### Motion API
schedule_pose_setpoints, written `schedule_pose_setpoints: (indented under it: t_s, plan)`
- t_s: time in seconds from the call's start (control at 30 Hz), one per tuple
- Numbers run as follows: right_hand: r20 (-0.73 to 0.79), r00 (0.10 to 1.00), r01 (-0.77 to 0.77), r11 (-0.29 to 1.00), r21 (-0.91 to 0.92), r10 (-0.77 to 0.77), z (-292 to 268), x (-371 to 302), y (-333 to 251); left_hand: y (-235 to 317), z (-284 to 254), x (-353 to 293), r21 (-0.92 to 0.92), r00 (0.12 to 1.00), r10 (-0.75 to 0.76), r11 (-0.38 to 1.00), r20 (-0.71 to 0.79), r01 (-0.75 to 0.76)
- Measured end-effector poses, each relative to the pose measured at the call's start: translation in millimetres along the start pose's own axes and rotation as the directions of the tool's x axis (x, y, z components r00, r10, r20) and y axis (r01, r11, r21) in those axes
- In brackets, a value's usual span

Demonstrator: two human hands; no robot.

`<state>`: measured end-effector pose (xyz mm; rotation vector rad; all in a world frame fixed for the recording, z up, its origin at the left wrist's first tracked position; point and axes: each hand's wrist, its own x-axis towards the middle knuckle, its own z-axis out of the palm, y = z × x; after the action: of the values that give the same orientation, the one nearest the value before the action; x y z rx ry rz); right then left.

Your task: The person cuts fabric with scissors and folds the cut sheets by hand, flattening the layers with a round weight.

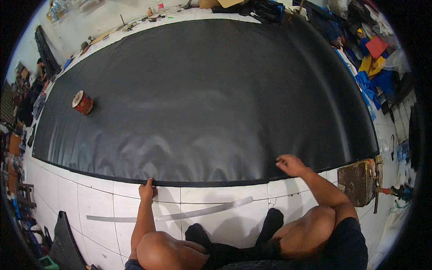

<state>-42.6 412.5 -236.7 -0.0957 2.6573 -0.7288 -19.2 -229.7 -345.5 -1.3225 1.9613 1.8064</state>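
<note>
A large sheet of black leather-like material (193, 99) lies spread over the floor in front of me. My left hand (147, 190) is at its near edge, fingers closed around the border. Over the sheet's near right part is my right hand (292, 165), its fingers loosely bent and apart, with nothing seen in them; whether it touches the surface I cannot tell. A long metal ruler (180, 215) lies on the tiles between my feet and the sheet. Toward the left, a round reddish can (83, 103) rests on the sheet.
White floor tiles (229, 225) run along the near side. A worn brown block (357, 182) stands by the sheet's right corner. Piled cloth and plastic (373, 67) crowd the right; small tools and bottles (150, 13) line the far wall. A black folded piece (67, 243) stands at lower left.
</note>
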Motion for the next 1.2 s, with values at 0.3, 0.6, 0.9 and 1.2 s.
schedule_pose_setpoints:
  t_s: [0.3,0.6,0.9,1.2]
  plan:
    - [-0.209,0.968,-0.182,0.96,-0.211,0.138,-55,-74,65,81,18,-77,0.793,0.595,0.767,0.198,0.24,-0.576]
    - [-0.204,0.621,-0.734,0.652,0.187,0.757,112,-252,79,80,208,-125,0.459,0.372,0.336,-0.231,0.865,-0.858]
    - [0.45,0.691,-0.676,0.726,0.125,0.566,76,-284,-36,-21,330,-165,0.419,0.296,0.432,-0.224,0.852,-0.88]
    - [0.734,0.674,-0.068,0.996,-0.053,0.085,-70,-182,-136,-24,329,-168,0.435,0.291,0.415,-0.312,0.862,-0.845]
